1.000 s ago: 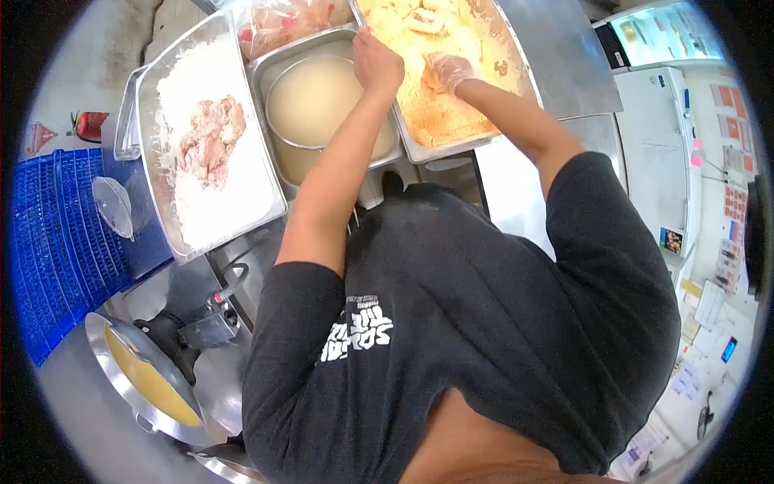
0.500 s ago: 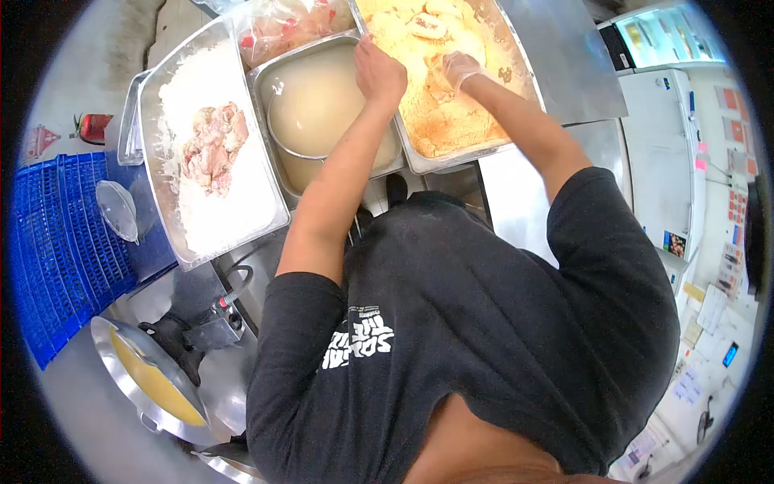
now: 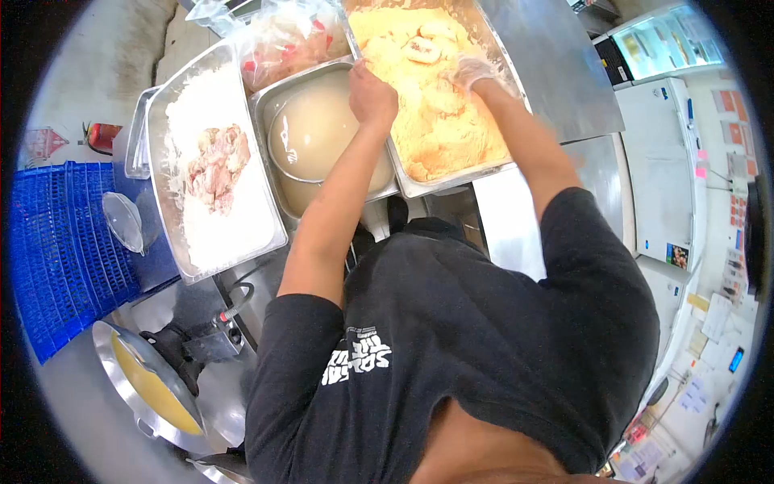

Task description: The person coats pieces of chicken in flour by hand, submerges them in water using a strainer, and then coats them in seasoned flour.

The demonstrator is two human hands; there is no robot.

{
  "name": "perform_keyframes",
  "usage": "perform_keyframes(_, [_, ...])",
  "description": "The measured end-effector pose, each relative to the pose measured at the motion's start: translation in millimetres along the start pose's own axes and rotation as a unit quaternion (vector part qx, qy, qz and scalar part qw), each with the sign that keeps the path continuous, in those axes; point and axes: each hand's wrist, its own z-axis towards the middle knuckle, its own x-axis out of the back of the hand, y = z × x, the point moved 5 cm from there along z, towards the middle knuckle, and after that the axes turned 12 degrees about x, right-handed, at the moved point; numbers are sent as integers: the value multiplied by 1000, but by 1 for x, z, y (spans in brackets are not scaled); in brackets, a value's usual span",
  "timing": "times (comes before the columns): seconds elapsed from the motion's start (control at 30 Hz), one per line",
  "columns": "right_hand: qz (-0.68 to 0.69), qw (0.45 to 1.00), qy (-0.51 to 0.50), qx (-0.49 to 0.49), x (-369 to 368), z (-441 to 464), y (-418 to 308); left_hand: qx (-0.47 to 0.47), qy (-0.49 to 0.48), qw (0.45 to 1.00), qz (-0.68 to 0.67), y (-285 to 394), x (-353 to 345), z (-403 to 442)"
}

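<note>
My left hand point(image 3: 373, 98) is bare and closed on the metal rim where the liquid pan meets the crumb tray. My right hand point(image 3: 477, 74), in a clear plastic glove, is at the right side of the yellow-orange breading point(image 3: 451, 149) in a deep metal tray point(image 3: 417, 190). Its fingers are blurred, so any hold is unclear. Just left of it lies a breading-covered lump point(image 3: 443, 98). Farther back, pale coated pieces point(image 3: 422, 50) lie on the breading. A round-rimmed vessel point(image 3: 292, 173) sits in the pan point(image 3: 292, 208) of cloudy liquid.
At left, a metal tray point(image 3: 280, 242) holds white flour and raw meat pieces point(image 3: 216, 168). Behind the liquid stands a clear bag point(image 3: 294, 48) with red marks. Blue baskets point(image 3: 68, 250), a sieve point(image 3: 123, 222) and a bowl of yellow liquid point(image 3: 153, 387) stand at the left.
My right hand has shifted right, away from the lump in the breading. The left hand stays on the rim. The whole view has shifted slightly, with the trays lower in it.
</note>
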Motion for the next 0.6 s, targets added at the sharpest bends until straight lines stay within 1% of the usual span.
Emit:
perform_keyframes(0.03, [23,999,36,-13,-8,4,-3,-1,4,1000,3,2,-1,1])
perform_keyframes(0.07, [-68,993,-49,79,-26,12,-7,-1,8,1000,6,2,-2,1])
perform_keyframes(0.1, [-154,964,-133,169,-46,19,-11,-1,9,1000,12,0,-2,0])
perform_keyframes(0.17, [-112,956,-165,215,-55,7,-16,-18,18,1000,18,-4,-4,-1])
perform_keyframes(0.2, [14,979,-109,170,-51,-3,-8,-27,26,999,18,-2,-4,2])
perform_keyframes(0.23, [141,981,-53,118,-44,-19,-6,-35,29,999,15,-4,-5,0])
perform_keyframes(0.33, [206,965,-72,149,28,-47,-24,-55,44,998,3,-5,-7,3])
perform_keyframes(0.37, [348,933,-66,68,7,-43,-6,-59,46,997,0,-5,-8,3])
perform_keyframes(0.4, [482,874,-58,-15,-30,-33,22,-65,47,997,-3,-6,-8,1])
perform_keyframes(0.43, [603,790,-47,-100,-38,-40,27,-56,36,998,2,-6,-8,-2])
perform_keyframes(0.5, [638,747,-81,-170,-42,-38,31,-42,22,999,6,-1,-4,-1])
perform_keyframes(0.57, [634,744,-94,-190,-23,-40,27,-51,34,998,13,0,-3,0])
perform_keyframes(0.6, [615,762,-92,-181,-18,-44,26,-54,39,998,17,-1,-4,-1])
